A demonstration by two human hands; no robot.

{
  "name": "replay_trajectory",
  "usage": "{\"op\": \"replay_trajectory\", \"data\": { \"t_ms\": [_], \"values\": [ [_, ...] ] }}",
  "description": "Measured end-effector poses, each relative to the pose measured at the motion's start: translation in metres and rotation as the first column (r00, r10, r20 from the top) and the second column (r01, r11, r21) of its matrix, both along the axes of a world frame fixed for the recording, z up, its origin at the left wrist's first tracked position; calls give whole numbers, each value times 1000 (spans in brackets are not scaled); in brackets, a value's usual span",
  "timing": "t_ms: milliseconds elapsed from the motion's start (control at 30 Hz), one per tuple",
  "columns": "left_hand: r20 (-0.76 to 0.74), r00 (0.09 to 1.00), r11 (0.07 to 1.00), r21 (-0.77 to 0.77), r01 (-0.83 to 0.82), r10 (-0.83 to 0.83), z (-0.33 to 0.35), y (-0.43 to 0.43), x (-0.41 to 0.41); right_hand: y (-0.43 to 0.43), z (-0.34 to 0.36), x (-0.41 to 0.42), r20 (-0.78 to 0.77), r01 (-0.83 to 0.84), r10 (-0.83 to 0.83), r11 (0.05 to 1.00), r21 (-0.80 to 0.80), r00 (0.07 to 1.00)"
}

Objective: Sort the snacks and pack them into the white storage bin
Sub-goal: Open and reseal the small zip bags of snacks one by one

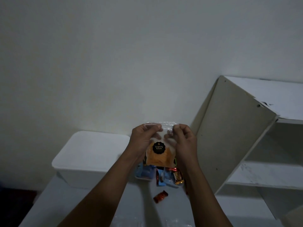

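I hold a clear plastic bag of orange snack (159, 157) with a round black label up in front of me. My left hand (144, 140) pinches its top left corner and my right hand (183, 141) pinches its top right corner. Below the bag, a pile of small wrapped snacks (165, 176) in blue, red and gold lies on the table. One red wrapped candy (160, 196) lies apart, nearer to me. The white storage bin (88, 158) stands on the table to the left with its lid on.
A white shelf unit (262, 145) with open compartments stands at the right, its beige side panel close to my right hand. A plain white wall is behind everything. The table's left edge (37, 203) drops to a dark floor.
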State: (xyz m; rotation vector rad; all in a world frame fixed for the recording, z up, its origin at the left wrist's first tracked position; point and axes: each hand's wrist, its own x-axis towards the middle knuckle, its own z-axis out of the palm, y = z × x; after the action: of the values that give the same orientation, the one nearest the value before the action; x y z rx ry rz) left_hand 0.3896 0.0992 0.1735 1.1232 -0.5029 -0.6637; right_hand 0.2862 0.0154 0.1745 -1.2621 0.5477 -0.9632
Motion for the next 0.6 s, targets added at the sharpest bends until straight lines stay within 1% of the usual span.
{"op": "replay_trajectory", "data": {
  "t_ms": [167, 333, 467, 600],
  "values": [
    [81, 997, 999, 31, -14, 11, 9, 13, -3, 20, 11, 3, 43, 96, -93, 993, -63, 995],
    [143, 988, 998, -22, -53, 56, 22, 18, 0, 23, 21, -1, 33, 46, -43, 995, -84, 999],
    [265, 961, 996, -1, -85, 82, 25, 18, 1, 22, 26, -3, -5, 32, -33, 992, -122, 999],
    [287, 956, 997, 19, -72, 64, 27, 17, 4, 22, 25, -1, -18, 45, -48, 988, -146, 999]
  ]
}}
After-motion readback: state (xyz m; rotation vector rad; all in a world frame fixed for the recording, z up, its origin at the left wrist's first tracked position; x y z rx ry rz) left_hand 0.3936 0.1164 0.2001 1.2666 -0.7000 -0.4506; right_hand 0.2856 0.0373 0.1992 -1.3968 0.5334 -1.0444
